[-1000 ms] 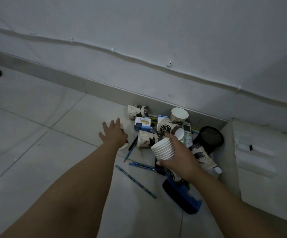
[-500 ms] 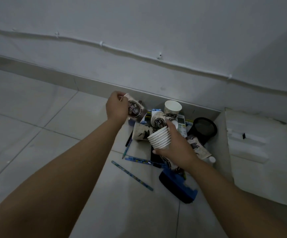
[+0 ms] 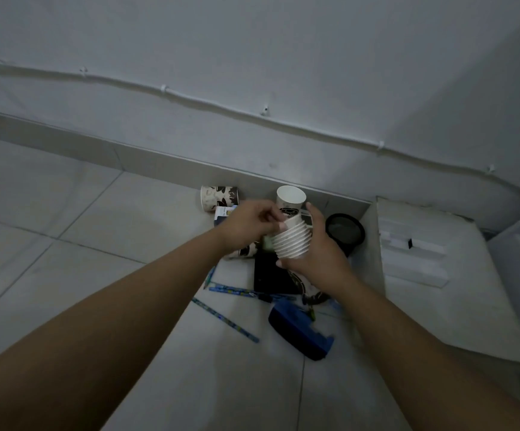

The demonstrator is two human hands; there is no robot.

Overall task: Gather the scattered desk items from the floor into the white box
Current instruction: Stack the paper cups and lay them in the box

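Right now the stack of paper cups sits at the centre of view, above the litter, with the white box at about three o'clock. To nest the next cup well, line its base up with the top rim and press straight down, keeping the stack steady. Curled round the stack from below, the right hand grips it; the left hand pinches the top cup at ten o'clock. A patterned cup and pencils remain on the floor
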